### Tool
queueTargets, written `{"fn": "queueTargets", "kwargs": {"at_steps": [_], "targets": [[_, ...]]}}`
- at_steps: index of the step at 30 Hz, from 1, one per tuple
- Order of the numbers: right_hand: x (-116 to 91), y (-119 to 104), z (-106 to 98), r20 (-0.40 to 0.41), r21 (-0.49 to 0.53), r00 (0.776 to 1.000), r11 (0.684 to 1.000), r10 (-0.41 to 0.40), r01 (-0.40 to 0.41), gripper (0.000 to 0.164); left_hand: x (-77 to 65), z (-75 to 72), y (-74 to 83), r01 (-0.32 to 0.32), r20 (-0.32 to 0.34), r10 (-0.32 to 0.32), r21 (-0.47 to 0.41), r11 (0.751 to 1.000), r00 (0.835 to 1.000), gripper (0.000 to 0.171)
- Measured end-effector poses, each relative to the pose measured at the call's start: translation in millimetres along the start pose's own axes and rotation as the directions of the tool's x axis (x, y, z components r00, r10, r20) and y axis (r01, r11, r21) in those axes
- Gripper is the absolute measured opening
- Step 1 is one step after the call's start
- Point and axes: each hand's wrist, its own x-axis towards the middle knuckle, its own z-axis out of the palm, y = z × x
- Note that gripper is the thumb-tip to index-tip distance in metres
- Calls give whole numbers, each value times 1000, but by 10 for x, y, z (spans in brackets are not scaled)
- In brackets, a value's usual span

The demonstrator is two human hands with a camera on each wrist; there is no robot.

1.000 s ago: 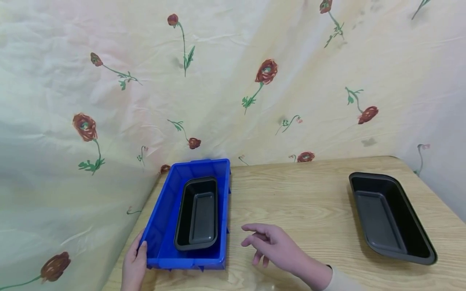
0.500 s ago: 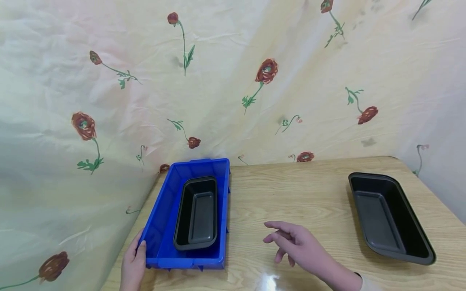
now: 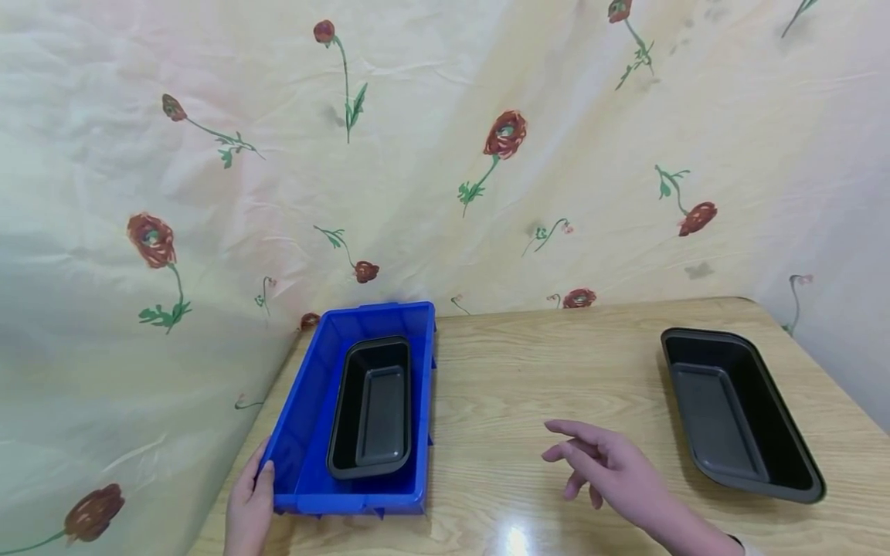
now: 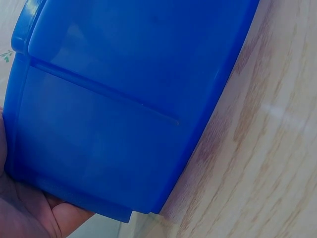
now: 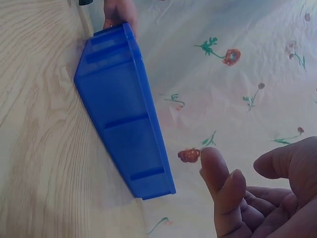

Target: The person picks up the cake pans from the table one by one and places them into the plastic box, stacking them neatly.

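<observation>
A blue plastic bin stands on the left of the table with a dark loaf pan lying inside it. My left hand grips the bin's near left corner, thumb over the rim; the left wrist view shows the bin wall close up, with the palm and fingers at its edge. Over the table between the bin and a second dark loaf pan, my right hand hovers with loosely bent fingers and nothing in them. The right wrist view also shows its bare fingers.
The wooden table runs back to a cloth printed with red flowers, which hangs behind and along the left side. The second pan sits near the table's right edge.
My right hand has moved to the right, away from the bin and toward the second pan. My left hand keeps its grip on the bin's corner. The view has shifted slightly.
</observation>
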Motion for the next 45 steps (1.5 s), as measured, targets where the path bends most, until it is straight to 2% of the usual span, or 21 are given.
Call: {"fn": "queueTargets", "kwargs": {"at_steps": [5, 9, 15, 21, 27, 33, 39, 45], "targets": [[-83, 81, -87, -18, -3, 1000, 1000, 22, -23, 50, -9, 20, 2, -12, -6, 12, 10, 1000, 1000, 51], [-142, 141, -146, -19, 2, 998, 998, 59, -59, 50, -14, 29, 6, -4, -4, 4, 1, 1000, 1000, 51], [-254, 219, -247, -17, -14, 997, 997, 70, -70, 50, -14, 30, 9, 8, 13, -8, -17, 1000, 1000, 51], [-390, 294, -371, -60, -58, 992, 992, 111, -114, 49, 0, 13, -4, 16, 12, -16, -19, 1000, 1000, 51], [-481, 317, -558, -168, -117, 965, 968, 199, -220, 53, 18, 3, -6, 12, 9, -12, -23, 1000, 1000, 51], [-602, 371, -693, -273, -170, 941, 953, 201, -253, 50, 16, 8, 15, 11, 4, -11, -16, 1000, 1000, 51], [-685, 352, -782, -328, -201, 906, 918, 267, -343, 52, 12, 14, 33, 21, 11, -21, -3, 1000, 1000, 52], [-768, 349, -872, -396, -291, 891, 890, 223, -352, 46, -7, 13, 25, 22, -8, -22, 7, 1000, 1000, 52]]}}
